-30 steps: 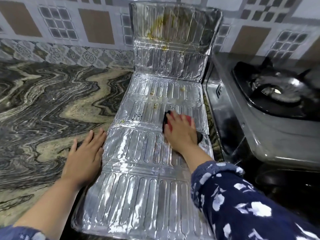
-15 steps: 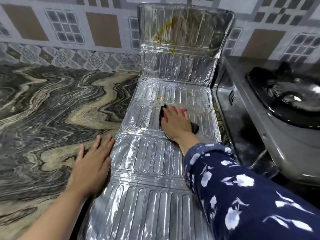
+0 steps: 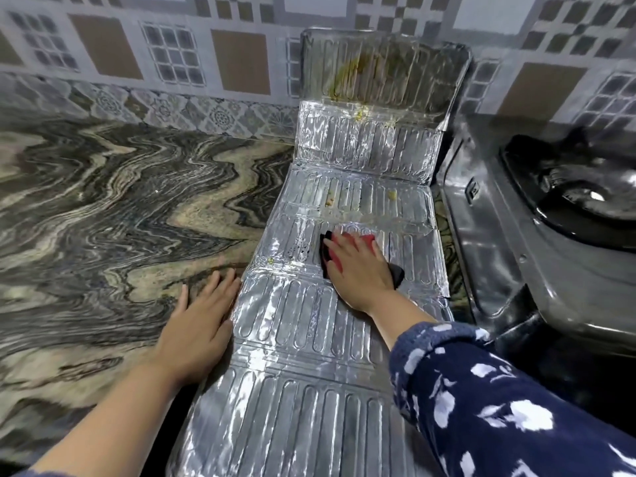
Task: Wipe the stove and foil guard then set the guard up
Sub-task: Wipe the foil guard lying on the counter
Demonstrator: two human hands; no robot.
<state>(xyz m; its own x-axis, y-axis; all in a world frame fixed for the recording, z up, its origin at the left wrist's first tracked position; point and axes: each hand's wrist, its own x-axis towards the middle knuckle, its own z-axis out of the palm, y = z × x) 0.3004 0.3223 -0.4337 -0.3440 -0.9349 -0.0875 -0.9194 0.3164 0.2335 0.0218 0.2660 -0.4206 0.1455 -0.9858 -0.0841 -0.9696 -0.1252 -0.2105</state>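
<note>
The ribbed foil guard (image 3: 303,339) lies flat along the marble counter, its far panels bent up against the tiled wall. Yellow food stains mark the upright panel and the panel just below it. My right hand (image 3: 358,270) presses a black and red cloth (image 3: 395,273) flat onto a middle panel, fingers spread over it. My left hand (image 3: 196,335) lies palm down at the guard's left edge, partly on the counter, holding nothing. The steel gas stove (image 3: 516,242) stands just right of the guard.
Swirled marble counter (image 3: 103,218) stretches wide to the left. The patterned tile wall (image 3: 172,63) runs along the back. A black burner and pan support (image 3: 578,197) sit on the stove top. A narrow gap separates guard and stove.
My right hand with the cloth has slid farther up the guard, from the lower-middle panel to the one beyond it. My left hand stays at the guard's left edge.
</note>
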